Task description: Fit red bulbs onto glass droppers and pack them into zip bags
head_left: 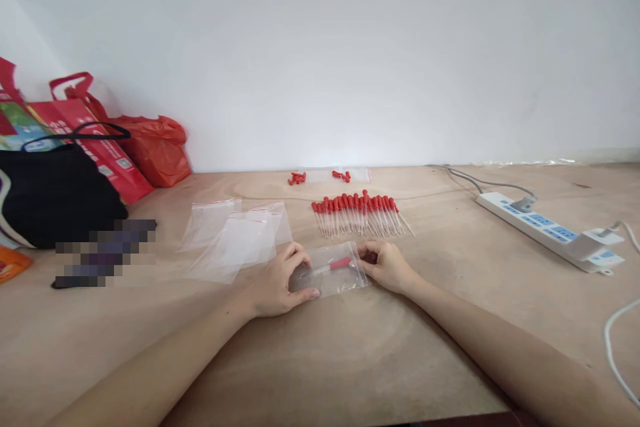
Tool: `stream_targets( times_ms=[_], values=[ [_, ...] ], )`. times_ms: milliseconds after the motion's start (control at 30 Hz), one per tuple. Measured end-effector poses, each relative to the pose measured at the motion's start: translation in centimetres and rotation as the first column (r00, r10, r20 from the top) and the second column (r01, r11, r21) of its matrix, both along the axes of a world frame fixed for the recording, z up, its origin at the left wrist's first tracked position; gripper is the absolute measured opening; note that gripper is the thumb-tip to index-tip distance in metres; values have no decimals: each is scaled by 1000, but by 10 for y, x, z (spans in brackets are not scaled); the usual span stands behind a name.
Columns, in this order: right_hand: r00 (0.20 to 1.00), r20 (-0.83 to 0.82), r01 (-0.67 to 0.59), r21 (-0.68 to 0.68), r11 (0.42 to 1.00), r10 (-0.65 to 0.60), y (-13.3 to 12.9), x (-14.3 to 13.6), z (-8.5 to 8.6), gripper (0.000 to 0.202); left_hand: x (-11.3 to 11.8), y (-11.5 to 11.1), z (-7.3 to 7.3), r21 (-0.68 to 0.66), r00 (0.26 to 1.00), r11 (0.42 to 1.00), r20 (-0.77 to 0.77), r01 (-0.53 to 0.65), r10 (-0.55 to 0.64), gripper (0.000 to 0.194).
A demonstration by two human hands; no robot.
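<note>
A clear zip bag (327,282) lies between my hands, with one red-capped dropper (340,263) inside, its bulb toward the right. My left hand (285,280) rests at the bag's left end, thumb and fingers apart around it. At the zip edge on the right, my right hand (385,265) pinches the bag's upper corner with curled fingers. Behind the bag lies a row of several droppers (353,213) with red bulbs pointing away from me. Several flat clear bags (245,240) overlap to the left of the row.
Loose red bulbs (297,179) and another clear bag (320,175) lie near the wall. A power strip (545,230) with cables is at right. Red bags (155,147), a black bag (60,193) and a blurred dark object (107,253) stand or lie at left.
</note>
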State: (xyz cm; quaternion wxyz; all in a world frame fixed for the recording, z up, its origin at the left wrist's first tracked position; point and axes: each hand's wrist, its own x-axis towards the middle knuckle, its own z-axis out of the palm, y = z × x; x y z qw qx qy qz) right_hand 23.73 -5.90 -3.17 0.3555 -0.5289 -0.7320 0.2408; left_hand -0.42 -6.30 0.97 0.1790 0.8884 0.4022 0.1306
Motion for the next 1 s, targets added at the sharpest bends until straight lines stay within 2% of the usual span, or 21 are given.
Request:
stream_targets(
  times_ms=[100, 167, 267, 333, 467, 567, 667, 800, 900, 1000],
  values=[
    [998, -29, 59, 16, 998, -59, 4, 3, 1, 21, 1, 0, 3, 3, 1000, 1000, 2, 7, -7, 27],
    [989, -12, 150, 80, 985, -149, 15, 9, 4, 20, -1, 1, 4, -11, 999, 999, 4, 34, -34, 25],
    [950, 33, 296, 222, 929, -310, 45, 22, 13, 18, -8, 5, 4, -61, 997, 995, 9, 83, -83, 25],
    [914, 52, 376, 266, 888, -402, 69, 28, 18, 22, -15, 8, 2, -105, 993, 987, 16, 120, -119, 28],
    [837, 146, 488, 237, 840, -527, 107, 25, 24, 33, -23, 13, 1, -175, 983, 968, 33, 181, -178, 34],
    [789, 165, 569, 168, 805, -592, 120, 16, 26, 32, -25, 14, 1, -186, 980, 962, 44, 200, -195, 36],
    [764, 125, 618, 138, 774, -633, 124, 9, 27, 24, -25, 14, 0, -190, 980, 962, 39, 197, -193, 38],
    [760, 22, 643, 116, 757, -649, 125, 9, 27, 22, -25, 13, -1, -197, 983, 963, 53, 182, -175, 29],
    [783, -95, 622, 102, 777, -615, 124, 16, 29, 23, -25, 13, -3, -194, 986, 967, 52, 167, -160, 26],
    [797, -236, 590, 103, 801, -556, 111, 26, 31, 28, -24, 13, -4, -183, 988, 971, 41, 155, -150, 26]
  ],
)
